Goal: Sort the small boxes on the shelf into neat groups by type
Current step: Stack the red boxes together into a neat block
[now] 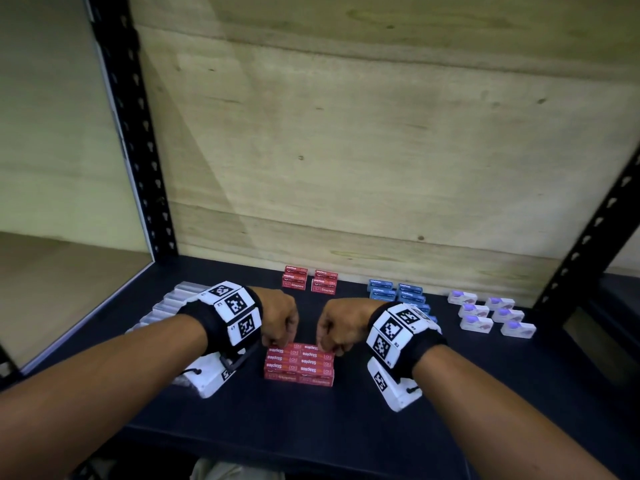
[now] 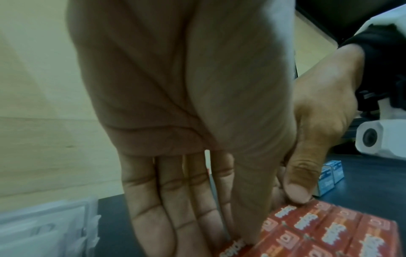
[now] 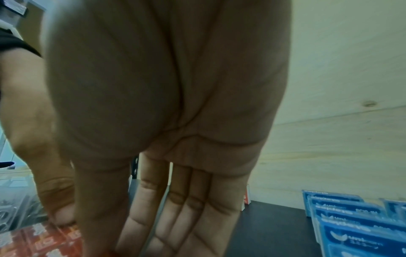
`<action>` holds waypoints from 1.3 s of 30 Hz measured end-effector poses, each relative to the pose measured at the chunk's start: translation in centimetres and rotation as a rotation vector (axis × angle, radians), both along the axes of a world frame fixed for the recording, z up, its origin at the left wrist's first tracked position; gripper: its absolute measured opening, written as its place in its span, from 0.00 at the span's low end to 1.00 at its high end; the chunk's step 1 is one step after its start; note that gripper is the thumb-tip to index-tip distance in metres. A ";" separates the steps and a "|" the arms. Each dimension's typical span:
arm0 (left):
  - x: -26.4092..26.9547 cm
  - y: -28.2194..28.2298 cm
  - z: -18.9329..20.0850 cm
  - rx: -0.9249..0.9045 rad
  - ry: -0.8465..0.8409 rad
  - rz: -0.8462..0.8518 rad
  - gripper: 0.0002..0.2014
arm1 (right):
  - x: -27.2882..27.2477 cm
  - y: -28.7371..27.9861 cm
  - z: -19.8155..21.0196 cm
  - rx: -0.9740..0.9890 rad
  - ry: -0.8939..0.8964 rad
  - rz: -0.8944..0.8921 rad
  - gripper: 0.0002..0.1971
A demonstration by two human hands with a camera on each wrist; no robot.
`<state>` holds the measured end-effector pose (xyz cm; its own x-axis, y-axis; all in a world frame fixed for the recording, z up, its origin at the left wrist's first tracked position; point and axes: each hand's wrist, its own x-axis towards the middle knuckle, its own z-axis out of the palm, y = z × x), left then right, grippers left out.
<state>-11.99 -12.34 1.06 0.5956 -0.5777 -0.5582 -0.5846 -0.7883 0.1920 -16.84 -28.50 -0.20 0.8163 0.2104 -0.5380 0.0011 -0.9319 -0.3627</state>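
Note:
A block of several red staple boxes lies mid-front on the dark shelf. Both hands are at its far row. My left hand pinches the far-left red box, with straight fingers behind it and the thumb on its near side. My right hand pinches the far-right red box in the same way; its thumb presses on the box top. The red boxes fill the left wrist view's lower right, and the red boxes show at lower left beside my right hand.
At the back stand two stacks of red boxes, blue boxes to their right, and white-and-purple boxes further right. Clear plastic boxes line the left side. Black uprights and a wooden back panel bound the shelf.

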 end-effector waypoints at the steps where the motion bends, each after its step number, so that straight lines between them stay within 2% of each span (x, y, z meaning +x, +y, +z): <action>1: 0.1 0.0 0.1 -0.009 0.000 0.003 0.08 | 0.1 -0.1 0.1 -0.001 -0.006 0.003 0.07; 6: 2.1 -0.1 1.3 -0.068 -0.074 0.040 0.08 | 1.4 -1.4 1.5 -0.014 -0.144 -0.024 0.05; 9: 3.7 -0.2 2.0 -0.113 -0.197 0.084 0.06 | 2.8 -2.6 2.6 -0.054 -0.289 -0.068 0.04; 14: 6.1 -1.0 2.7 -0.091 -0.401 0.057 0.08 | 5.2 -4.0 2.8 -0.138 -0.429 -0.132 0.10; 20: 9.0 -2.3 1.3 0.025 -0.450 0.062 0.16 | 8.2 -4.2 1.4 -0.230 -0.427 -0.140 0.15; 26: 10.5 -3.4 0.3 0.094 -0.464 0.027 0.22 | 10.3 -4.1 0.1 -0.310 -0.396 -0.096 0.11; 39: 11.1 -4.1 0.0 0.116 -0.438 0.013 0.19 | 11.2 -4.8 -0.6 -0.246 -0.342 -0.099 0.09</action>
